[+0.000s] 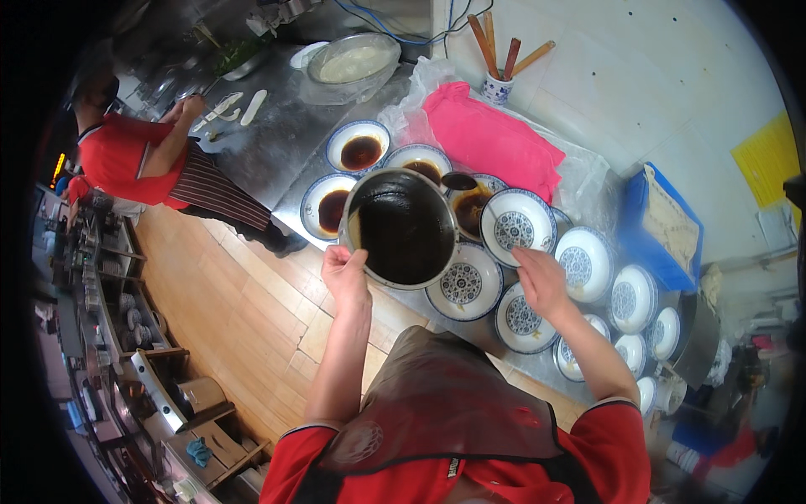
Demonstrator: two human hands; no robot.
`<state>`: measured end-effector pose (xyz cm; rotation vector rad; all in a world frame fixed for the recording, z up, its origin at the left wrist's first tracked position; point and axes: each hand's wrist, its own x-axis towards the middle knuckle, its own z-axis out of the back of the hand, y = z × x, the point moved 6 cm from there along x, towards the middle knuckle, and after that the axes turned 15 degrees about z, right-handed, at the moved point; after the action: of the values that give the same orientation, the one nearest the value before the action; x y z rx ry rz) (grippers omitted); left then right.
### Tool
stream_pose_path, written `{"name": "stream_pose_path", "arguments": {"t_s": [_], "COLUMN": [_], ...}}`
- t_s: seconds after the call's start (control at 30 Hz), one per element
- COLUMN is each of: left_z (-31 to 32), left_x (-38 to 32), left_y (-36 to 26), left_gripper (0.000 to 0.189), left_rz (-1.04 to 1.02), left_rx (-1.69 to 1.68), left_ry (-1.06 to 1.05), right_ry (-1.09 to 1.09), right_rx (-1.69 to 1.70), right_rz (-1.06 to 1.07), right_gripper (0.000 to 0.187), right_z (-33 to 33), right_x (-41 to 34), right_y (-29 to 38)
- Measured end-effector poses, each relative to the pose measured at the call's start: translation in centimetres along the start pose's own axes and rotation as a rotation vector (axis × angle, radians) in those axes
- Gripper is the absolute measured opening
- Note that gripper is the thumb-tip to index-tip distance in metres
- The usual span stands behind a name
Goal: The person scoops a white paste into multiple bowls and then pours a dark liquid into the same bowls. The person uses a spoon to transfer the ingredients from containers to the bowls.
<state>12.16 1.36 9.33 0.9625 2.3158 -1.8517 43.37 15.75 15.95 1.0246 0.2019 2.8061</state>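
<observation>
My left hand (346, 277) grips the near left rim of a round metal pot (454, 252), which holds dark brown sauce (406, 230). The pot is above the counter edge and hides parts of the plates behind it. In my right hand (543, 280) is a ladle (459, 181); its dark bowl hangs just right of the pot, over a sauced plate (471, 211). The ladle's thin handle crosses above a blue-and-white patterned plate (516, 227). Brown sauce also pools in a far plate (361, 152), a left plate (330, 205) and a plate behind the pot (423, 169).
Several patterned plates (584, 264) spread rightward along the metal counter (296, 157). Behind them are a pink cloth (491, 138), a blue crate (661, 227) and a cup of wooden-handled tools (497, 88). A co-worker (135, 157) stands at left, near a plastic-covered dough bowl (356, 63).
</observation>
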Motion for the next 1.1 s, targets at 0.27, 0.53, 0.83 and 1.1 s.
{"name": "stream_pose_path", "arguments": {"t_s": [0.27, 0.53, 0.83, 1.1], "left_z": [0.3, 1.7, 3.3, 4.6], "left_x": [-2.0, -4.8, -8.6, -11.2], "left_y": [1.2, 1.6, 2.9, 2.8], "left_gripper": [0.027, 0.026, 0.027, 0.027], "left_rz": [0.051, 0.019, 0.011, 0.003], "left_rx": [0.072, 0.106, 0.025, -0.018], "left_ry": [0.049, 0.028, -0.099, -0.221], "right_ry": [0.114, -0.013, 0.091, 0.119], "right_rx": [0.091, 0.694, 0.892, 0.973], "right_rz": [-0.139, -0.849, -0.926, -0.922], "right_gripper": [0.031, 0.022, 0.024, 0.024], "right_z": [-2.9, -2.2, 2.7, 4.9], "right_x": [0.4, -4.0, -3.3, -3.0], "right_y": [7.7, 5.4, 2.6, 0.6]}}
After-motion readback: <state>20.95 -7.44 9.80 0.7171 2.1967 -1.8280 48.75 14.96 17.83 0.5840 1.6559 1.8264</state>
